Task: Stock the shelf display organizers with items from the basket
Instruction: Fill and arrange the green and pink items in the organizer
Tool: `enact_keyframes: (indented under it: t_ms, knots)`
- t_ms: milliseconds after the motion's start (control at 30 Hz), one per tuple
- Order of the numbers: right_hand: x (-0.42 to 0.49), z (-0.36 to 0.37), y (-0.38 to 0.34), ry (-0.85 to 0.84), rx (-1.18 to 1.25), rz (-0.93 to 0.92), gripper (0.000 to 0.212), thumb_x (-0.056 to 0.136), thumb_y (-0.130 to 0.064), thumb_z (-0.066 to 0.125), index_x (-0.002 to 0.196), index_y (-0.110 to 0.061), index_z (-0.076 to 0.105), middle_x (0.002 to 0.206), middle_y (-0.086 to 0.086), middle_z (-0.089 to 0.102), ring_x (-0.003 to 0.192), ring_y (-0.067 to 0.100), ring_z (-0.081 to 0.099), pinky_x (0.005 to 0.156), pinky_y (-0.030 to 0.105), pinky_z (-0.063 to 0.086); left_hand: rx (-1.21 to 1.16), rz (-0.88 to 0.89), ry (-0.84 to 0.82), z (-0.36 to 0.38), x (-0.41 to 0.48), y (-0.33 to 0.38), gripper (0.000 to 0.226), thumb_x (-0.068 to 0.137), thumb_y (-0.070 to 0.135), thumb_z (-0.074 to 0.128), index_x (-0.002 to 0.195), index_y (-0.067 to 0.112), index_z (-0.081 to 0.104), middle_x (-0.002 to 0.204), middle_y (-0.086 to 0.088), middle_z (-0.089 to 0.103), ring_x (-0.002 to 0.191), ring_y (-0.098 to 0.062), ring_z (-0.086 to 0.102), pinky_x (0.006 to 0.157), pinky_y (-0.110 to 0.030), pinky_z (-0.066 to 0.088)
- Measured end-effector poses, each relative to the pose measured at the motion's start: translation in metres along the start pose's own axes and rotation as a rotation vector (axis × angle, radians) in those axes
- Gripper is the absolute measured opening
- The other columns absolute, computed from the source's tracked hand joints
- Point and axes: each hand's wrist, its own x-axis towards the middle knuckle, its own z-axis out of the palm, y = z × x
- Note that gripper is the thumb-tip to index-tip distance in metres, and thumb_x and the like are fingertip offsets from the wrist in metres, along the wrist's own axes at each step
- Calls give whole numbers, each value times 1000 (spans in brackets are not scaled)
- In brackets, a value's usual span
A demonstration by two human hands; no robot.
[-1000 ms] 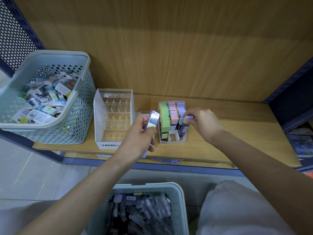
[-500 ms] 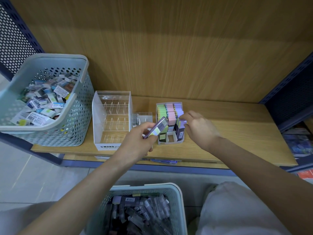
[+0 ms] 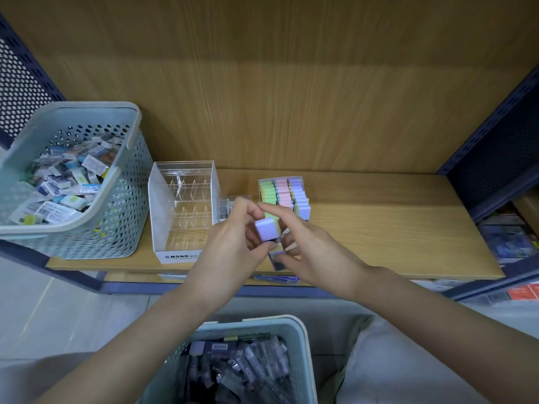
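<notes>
Both hands, left hand (image 3: 233, 246) and right hand (image 3: 309, 252), at frame centre, grip one purple case (image 3: 269, 237), orienting it for the pastel organizer (image 3: 284, 193).

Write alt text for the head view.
Both hands, left and right, hold a purple case over a wooden shelf, in front of an organizer of green, pink and purple cases. A clear rack and basket sit left; another basket is below.
</notes>
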Motion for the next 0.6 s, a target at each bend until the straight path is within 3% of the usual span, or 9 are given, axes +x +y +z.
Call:
enact_keyframes:
  t_ms: [100,233,333,433,600]
  knots:
    - [-4,-5,8,67,24,-22,61,88,-6,59,124,-49,36,83,-27,51,78,10,62,79,34,53,-4,66,-12,5,3,3,33,85,13,66,84,32,39,77,6,63,69,-5,59,64,-19,47]
    - [-5,-18,30,238,-132,3,25,93,-22,53,113,-34,43,88,-7,61,79,21,65,73,43,52,136,191,1,18,21,-8,7,94,17,52,100,20,52,96,10,55,91,-5,50,80,-23,40]
    - [-1,-30,46,307,-256,80,17,96,-27,48,112,-24,47,95,-1,64,81,27,64,71,42,51,265,217,-15,28,44,-27,18,96,13,48,112,12,54,107,3,51,107,-12,44,88,-21,33]
    - [7,-34,54,306,-196,145,16,97,-24,48,113,-20,48,104,-1,57,86,19,60,77,42,50,404,210,-97,38,62,-47,29,95,11,48,124,11,52,120,-2,50,114,-19,43,95,-26,31]
    - [17,-26,73,213,-183,188,13,96,-18,47,103,-24,38,94,4,62,83,25,62,74,47,51,432,156,-179,47,69,-67,38,97,13,44,135,12,45,140,-3,40,129,-19,38,107,-28,27]
